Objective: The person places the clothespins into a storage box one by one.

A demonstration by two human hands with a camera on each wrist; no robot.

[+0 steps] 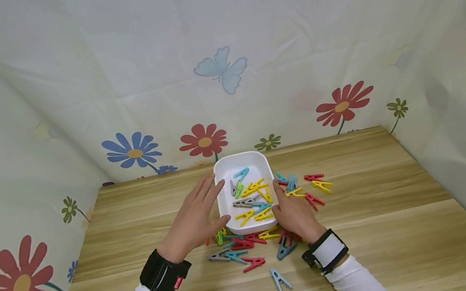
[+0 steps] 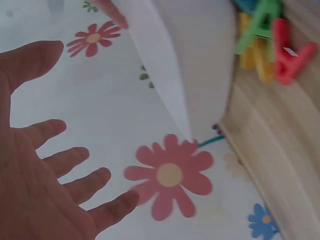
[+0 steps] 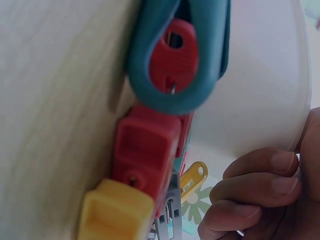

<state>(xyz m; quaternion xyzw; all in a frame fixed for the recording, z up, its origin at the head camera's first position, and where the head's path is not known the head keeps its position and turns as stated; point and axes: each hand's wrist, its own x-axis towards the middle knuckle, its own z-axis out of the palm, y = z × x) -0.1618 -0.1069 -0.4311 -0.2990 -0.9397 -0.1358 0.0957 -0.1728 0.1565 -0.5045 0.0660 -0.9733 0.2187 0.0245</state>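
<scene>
A white plastic box (image 1: pixel 240 159) holds several clothespins (image 1: pixel 253 187) in yellow, blue, grey and green. At its right side my right hand (image 1: pixel 294 213) grips the rim, thumb at the inner edge. In the right wrist view, the curled fingers (image 3: pixel 260 187) lie against the outer wall of the box (image 3: pixel 245 85). My left hand (image 1: pixel 194 220) is beside the left wall, fingers spread and holding nothing. The left wrist view shows a gap between those spread fingers (image 2: pixel 75 162) and the box (image 2: pixel 200 55).
Loose clothespins (image 1: pixel 254 263) in red, blue, grey and yellow lie in front of the box on the wooden table (image 1: pixel 140 203). More red and yellow clothespins (image 1: pixel 322 186) lie to its right. One blue clothespin (image 1: pixel 279 281) lies nearest me. Flower-printed cloth (image 1: pixel 146 77) surrounds the table.
</scene>
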